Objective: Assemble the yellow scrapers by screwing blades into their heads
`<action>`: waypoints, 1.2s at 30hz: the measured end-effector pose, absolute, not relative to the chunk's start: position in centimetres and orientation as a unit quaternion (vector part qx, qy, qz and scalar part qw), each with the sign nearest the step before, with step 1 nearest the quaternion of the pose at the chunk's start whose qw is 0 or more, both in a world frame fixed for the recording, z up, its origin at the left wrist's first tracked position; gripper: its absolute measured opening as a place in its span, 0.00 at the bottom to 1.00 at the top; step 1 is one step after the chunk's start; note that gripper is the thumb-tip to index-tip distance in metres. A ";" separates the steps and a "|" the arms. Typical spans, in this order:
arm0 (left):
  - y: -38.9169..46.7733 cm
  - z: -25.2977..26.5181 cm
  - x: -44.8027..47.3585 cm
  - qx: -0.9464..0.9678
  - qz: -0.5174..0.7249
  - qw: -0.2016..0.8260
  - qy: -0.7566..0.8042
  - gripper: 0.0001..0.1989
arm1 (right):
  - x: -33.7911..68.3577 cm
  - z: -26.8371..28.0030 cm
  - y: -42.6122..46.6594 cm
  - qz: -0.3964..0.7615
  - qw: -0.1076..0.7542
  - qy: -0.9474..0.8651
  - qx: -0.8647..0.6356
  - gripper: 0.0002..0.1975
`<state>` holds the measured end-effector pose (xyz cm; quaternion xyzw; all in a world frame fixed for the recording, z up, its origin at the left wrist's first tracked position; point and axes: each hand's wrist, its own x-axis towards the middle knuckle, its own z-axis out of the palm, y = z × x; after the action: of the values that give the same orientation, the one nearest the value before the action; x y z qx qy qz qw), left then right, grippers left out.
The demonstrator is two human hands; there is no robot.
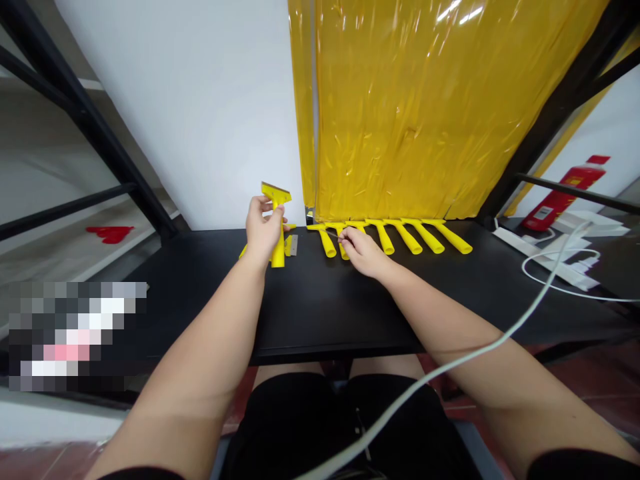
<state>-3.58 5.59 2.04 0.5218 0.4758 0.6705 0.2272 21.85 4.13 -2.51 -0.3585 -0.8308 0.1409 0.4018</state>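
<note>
I log the left hand (261, 230) gripping a scraper (278, 252), blade up, handle near-upright over the desk (325, 310), left of the right hand (363, 251), which pinches a thin tool (333, 233).

Surroundings noted, clock positions from view centre.
Yellow translucent curtain (425, 113) at 1 o'clock; white panel (215, 113) at 11. Red object (111, 235) on pale shelf (145, 219) at 9. Red bottle (556, 204) at 3, behind black bar (620, 203). White cable (431, 377) runs 3 to 6.
</note>
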 end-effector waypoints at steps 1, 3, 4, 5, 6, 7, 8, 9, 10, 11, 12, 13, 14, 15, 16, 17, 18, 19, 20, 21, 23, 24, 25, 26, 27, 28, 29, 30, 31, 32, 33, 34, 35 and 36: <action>5.9 2.0 -3.7 0.493 0.677 0.267 0.478 0.12 | 21.6 -2.6 4.2 0.113 0.396 -0.838 -0.357 0.08; 6.4 1.7 -3.9 0.447 0.671 0.332 0.488 0.11 | 20.9 -2.9 4.3 0.063 0.369 -0.854 -0.362 0.12; 6.6 1.6 -4.0 0.428 0.664 0.360 0.498 0.10 | 20.5 -3.0 4.3 0.037 0.350 -0.860 -0.369 0.16; 6.7 1.5 -4.1 0.409 0.655 0.382 0.508 0.09 | 20.1 -3.1 4.3 0.012 0.328 -0.865 -0.380 0.19; 6.9 1.4 -4.2 0.392 0.645 0.401 0.519 0.09 | 19.8 -3.2 4.2 -0.010 0.303 -0.869 -0.392 0.21; 7.1 1.3 -4.3 0.379 0.637 0.416 0.527 0.08 | 19.5 -3.3 4.2 -0.028 0.279 -0.871 -0.403 0.22; 7.2 1.2 -4.5 0.368 0.629 0.429 0.534 0.07 | 19.3 -3.4 4.1 -0.039 0.257 -0.873 -0.414 0.22; 7.3 1.1 -4.6 0.360 0.623 0.440 0.538 0.06 | 19.2 -3.5 4.1 -0.045 0.237 -0.874 -0.422 0.22; 7.4 1.1 -4.7 0.354 0.619 0.448 0.539 0.06 | 19.1 -3.6 4.1 -0.047 0.221 -0.875 -0.428 0.21; 7.5 1.0 -4.8 0.349 0.617 0.456 0.538 0.06 | 19.1 -3.6 4.2 -0.047 0.208 -0.876 -0.433 0.20; 7.6 1.0 -4.9 0.343 0.616 0.464 0.536 0.07 | 19.1 -3.7 4.2 -0.046 0.199 -0.876 -0.437 0.20; 7.7 1.0 -5.0 0.338 0.615 0.474 0.532 0.08 | 19.1 -3.7 4.2 -0.045 0.192 -0.876 -0.441 0.19; 7.7 1.0 -5.0 0.332 0.613 0.484 0.529 0.10 | 19.1 -3.7 4.2 -0.044 0.187 -0.876 -0.443 0.19; 7.8 0.9 -5.0 0.327 0.611 0.495 0.525 0.13 | 19.1 -3.6 4.2 -0.044 0.183 -0.876 -0.444 0.18; 7.8 0.9 -5.0 0.322 0.607 0.506 0.521 0.15 | 19.1 -3.6 4.2 -0.043 0.179 -0.876 -0.445 0.18; 7.8 0.9 -5.0 0.318 0.603 0.518 0.517 0.17 | 19.1 -3.6 4.3 -0.042 0.177 -0.877 -0.445 0.18; 7.9 0.9 -4.9 0.313 0.598 0.530 0.513 0.19 | 19.0 -3.6 4.3 -0.041 0.175 -0.877 -0.446 0.17; 7.9 1.0 -4.9 0.309 0.592 0.542 0.510 0.20 | 19.0 -3.6 4.3 -0.040 0.174 -0.877 -0.445 0.17; 7.9 1.0 -4.9 0.305 0.585 0.553 0.509 0.21 | 18.9 -3.7 4.3 -0.040 0.175 -0.877 -0.446 0.16; 7.9 1.0 -4.9 0.302 0.578 0.563 0.508 0.22 | 18.9 -3.7 4.3 -0.040 0.177 -0.876 -0.446 0.16; 7.9 1.1 -4.8 0.298 0.564 0.578 0.509 0.22 | 18.8 -3.8 4.3 -0.040 0.180 -0.875 -0.447 0.15; 7.9 1.1 -4.8 0.298 0.559 0.582 0.510 0.22 | 18.8 -3.9 4.4 -0.040 0.181 -0.875 -0.447 0.15; 7.9 1.1 -4.8 0.300 0.555 0.584 0.511 0.22 | 18.8 -3.9 4.4 -0.039 0.182 -0.875 -0.447 0.14; 7.9 1.1 -4.8 0.304 0.552 0.583 0.513 0.22 | 18.8 -3.9 4.4 -0.039 0.183 -0.875 -0.447 0.14; 7.8 1.1 -4.8 0.309 0.551 0.580 0.515 0.23 | 18.8 -3.9 4.4 -0.039 0.184 -0.875 -0.447 0.14; 7.8 1.0 -4.8 0.315 0.549 0.575 0.518 0.23 | 18.8 -3.9 4.4 -0.038 0.186 -0.874 -0.447 0.15; 7.8 1.0 -4.8 0.323 0.548 0.569 0.521 0.24 | 18.8 -3.9 4.4 -0.038 0.188 -0.874 -0.447 0.15; 7.7 0.8 -4.7 0.333 0.548 0.561 0.524 0.25 | 18.8 -3.9 4.4 -0.037 0.189 -0.873 -0.447 0.15; 7.7 0.7 -4.7 0.343 0.547 0.552 0.528 0.25 | 18.8 -3.9 4.4 -0.036 0.191 -0.873 -0.448 0.15; 7.7 0.5 -4.7 0.352 0.546 0.542 0.533 0.26 | 18.8 -3.9 4.4 -0.035 0.192 -0.872 -0.448 0.15; 7.7 0.3 -4.7 0.361 0.545 0.530 0.540 0.28 | 18.8 -3.8 4.4 -0.034 0.194 -0.872 -0.449 0.15; 7.8 0.1 -4.6 0.369 0.542 0.519 0.548 0.31 | 18.8 -3.8 4.3 -0.034 0.196 -0.871 -0.449 0.15; 7.7 -0.2 -4.5 0.377 0.539 0.510 0.555 0.33 | 18.8 -3.8 4.3 -0.033 0.198 -0.871 -0.449 0.15; 7.7 -0.3 -4.4 0.386 0.534 0.503 0.560 0.35 | 18.8 -3.8 4.3 -0.033 0.200 -0.870 -0.449 0.15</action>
<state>-4.36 7.74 -0.34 0.3860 0.5595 0.5341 0.5026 18.79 4.30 -3.78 -0.4487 -0.8703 -0.0328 0.2002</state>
